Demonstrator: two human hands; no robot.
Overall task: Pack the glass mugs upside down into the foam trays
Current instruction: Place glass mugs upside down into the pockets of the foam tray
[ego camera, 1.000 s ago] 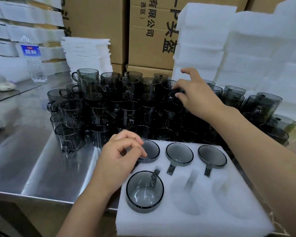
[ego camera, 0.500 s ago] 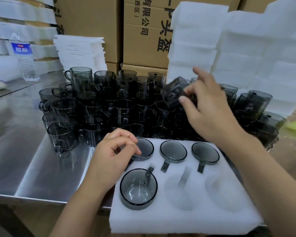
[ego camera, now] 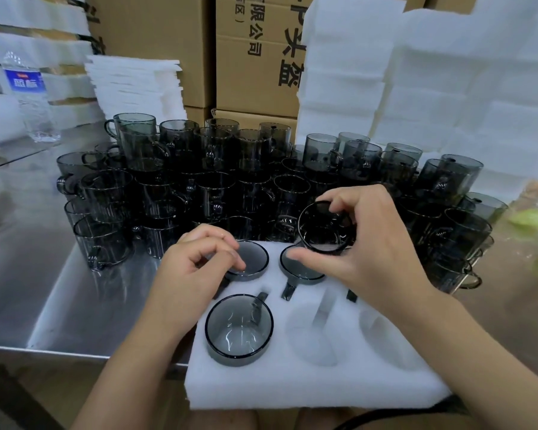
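A white foam tray (ego camera: 308, 386) lies at the table's front edge with six round pockets. Smoky glass mugs sit upside down in it: one at the front left (ego camera: 239, 328), one at the back left (ego camera: 252, 259), one at the back middle (ego camera: 298, 271); the back right pocket is hidden under my right hand. My right hand (ego camera: 364, 252) grips another mug (ego camera: 323, 226) tilted in the air above the tray's back row. My left hand (ego camera: 196, 268) rests with curled fingertips on the back left mug. The front middle and front right pockets hold nothing.
A dense crowd of upright smoky mugs (ego camera: 218, 187) fills the steel table (ego camera: 44, 290) behind the tray. Stacks of white foam trays (ego camera: 448, 97) stand at the right and back left (ego camera: 137, 85). Cardboard boxes (ego camera: 252, 57) rise behind. A water bottle (ego camera: 28, 97) stands far left.
My right hand lifted a mug out of the crowd and brought it down and toward me over the tray. My left hand stayed on the back left mug.
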